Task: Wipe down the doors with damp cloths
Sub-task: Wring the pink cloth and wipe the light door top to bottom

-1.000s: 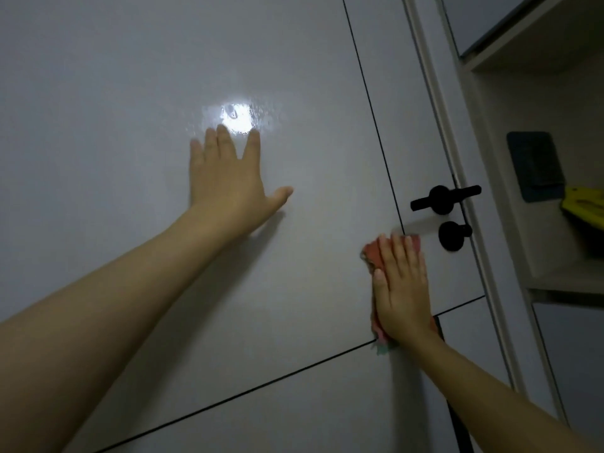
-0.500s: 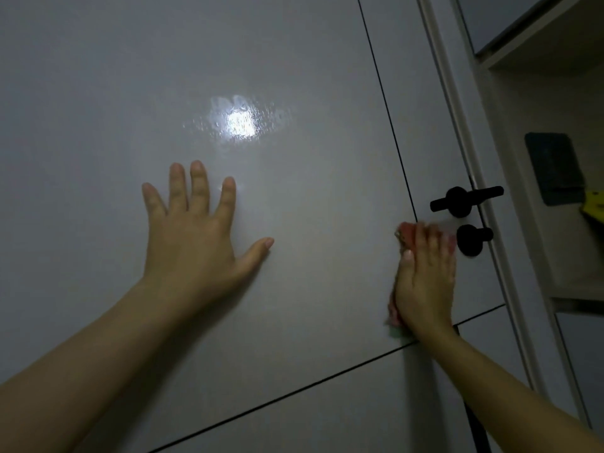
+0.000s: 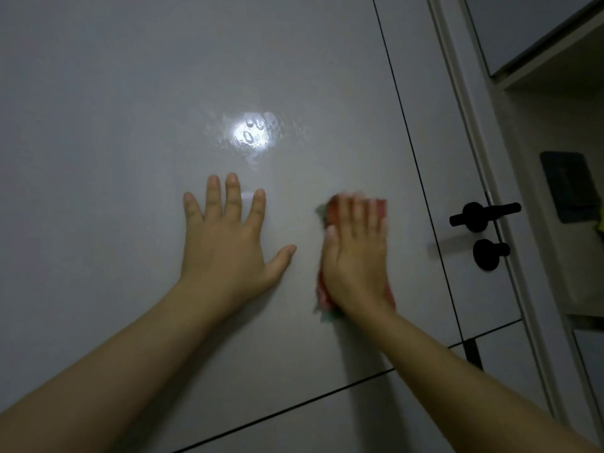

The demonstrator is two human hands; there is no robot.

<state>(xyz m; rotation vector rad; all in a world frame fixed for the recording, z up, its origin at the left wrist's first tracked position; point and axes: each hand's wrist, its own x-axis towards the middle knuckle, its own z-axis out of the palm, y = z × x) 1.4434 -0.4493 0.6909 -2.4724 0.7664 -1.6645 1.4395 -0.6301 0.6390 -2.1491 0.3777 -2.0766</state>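
Fingers (image 3: pixel 359 217) of the right hand (image 3: pixel 356 256) lie straight and close together, flat on the cloth (image 3: pixel 380 207) and pressing it to the door (image 3: pixel 130 109); they do not clutch it. Only its pink edges show, above the fingertips and below the wrist, with a green corner at the lower left, so its long axis runs up and down the door under the palm. The left hand (image 3: pixel 228 243) is spread and released, flat on the bare panel just beside the cloth hand, its thumb pointing toward it, and holds nothing. A wet shiny patch (image 3: pixel 253 135) lies up and left of the cloth, above the left hand's fingertips. The right hand is the nearer one to wipe there, moving up and leftward, I judge. The black handle (image 3: pixel 483 214) and the knob (image 3: pixel 490 253) under it sit well to the right, near the door's right edge, past the thin vertical groove (image 3: pixel 421 197). Half a second ago the cloth hand was right beside that groove, close to the handle; it has since slid left into the main panel and blurs with motion, while the left hand keeps bracing, now close alongside.
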